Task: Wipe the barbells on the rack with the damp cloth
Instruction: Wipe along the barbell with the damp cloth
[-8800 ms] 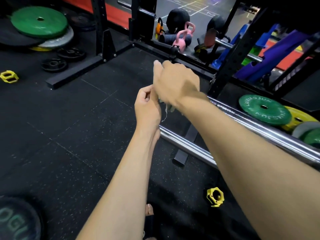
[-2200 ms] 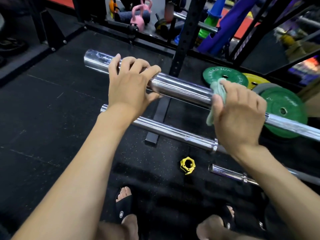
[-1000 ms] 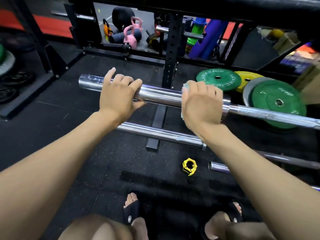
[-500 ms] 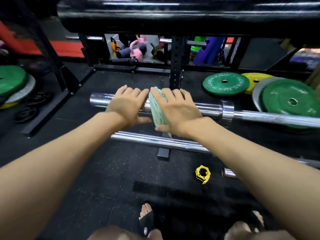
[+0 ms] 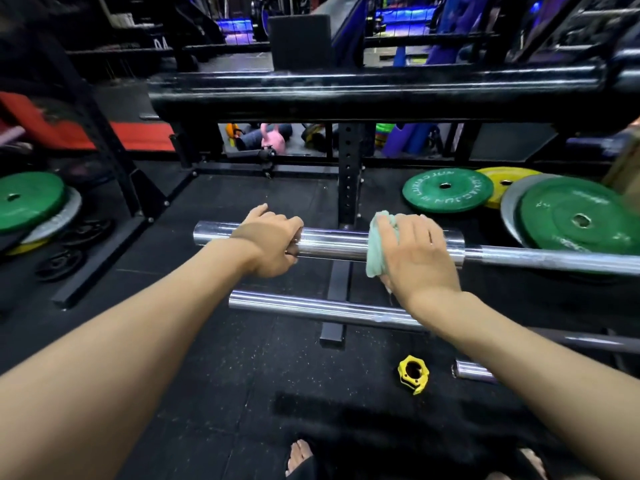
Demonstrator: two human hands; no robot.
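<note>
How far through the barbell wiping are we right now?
In hand: right hand presses the green cloth on the top barbell's sleeve; left hand steadies it. Left: the lower barbell and the black bar above. Nothing shows as finished.

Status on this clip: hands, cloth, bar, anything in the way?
Left hand grips the upper barbell sleeve. Right hand presses the green cloth on the same sleeve near its collar. Nothing blocking the sleeve between the hands.

R hand [image 5: 417, 258] w/ cloth [image 5: 375, 247] slid right along barbell [image 5: 332, 244], away from L.
</note>
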